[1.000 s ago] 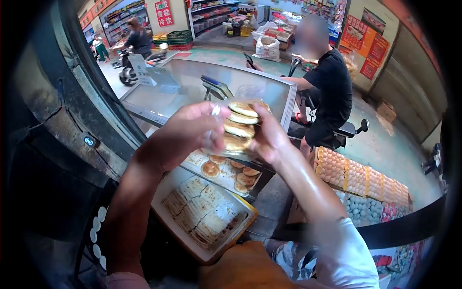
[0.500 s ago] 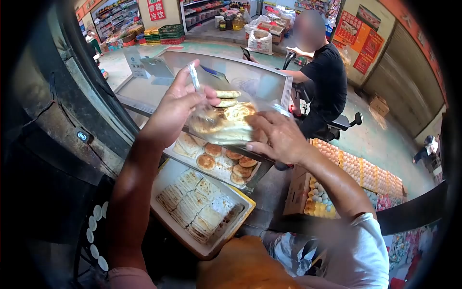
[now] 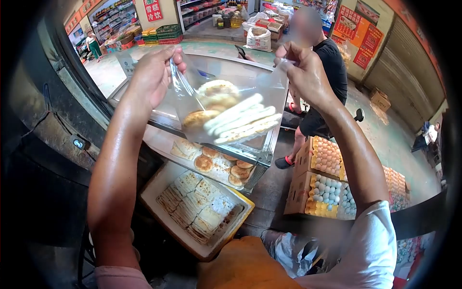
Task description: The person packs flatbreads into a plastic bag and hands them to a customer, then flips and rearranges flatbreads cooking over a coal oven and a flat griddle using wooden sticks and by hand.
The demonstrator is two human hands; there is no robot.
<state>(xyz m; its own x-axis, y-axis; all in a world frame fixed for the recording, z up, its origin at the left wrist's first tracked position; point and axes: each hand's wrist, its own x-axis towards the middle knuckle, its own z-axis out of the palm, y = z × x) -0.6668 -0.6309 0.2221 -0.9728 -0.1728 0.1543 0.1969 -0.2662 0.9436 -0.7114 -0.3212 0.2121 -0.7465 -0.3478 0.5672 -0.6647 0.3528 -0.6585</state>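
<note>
A greenish, worn floor (image 3: 385, 127) spreads out beyond the stall, with a grey roller shutter (image 3: 397, 62) on the far right and red printed posters (image 3: 350, 21) beside it. Far off in the middle, a bulging white sack (image 3: 259, 39) stands before shop shelves; stacked green plastic crates (image 3: 171, 32) sit to its left. A person in black clothing (image 3: 334, 74) is just past the right end of the metal-framed glass display case (image 3: 161, 119).

Closer in now: a shallow pale tray of round, golden-browned flatbreads (image 3: 203, 164) at the near side of the case, and nearer again a white rectangular tub with a yellow rim (image 3: 249, 206), loaded with pale folded flatbread slabs (image 3: 192, 200). On the right, brown cardboard boxes (image 3: 297, 192) show tan and bluish-white eggs (image 3: 327, 188).

Up to the centre, and there it hangs: a clear, crinkled plastic bag (image 3: 250, 79), over the near edge of the case. The left hand (image 3: 156, 77) pinches its upper left corner, the right hand (image 3: 304, 70) grips the upper right, mouth stretched between them. Inside, thick round flatbreads (image 3: 243, 120): pale edges fanned in a slanting stack at right, toasted brown faces at left and behind, all slightly veiled by the film.
</note>
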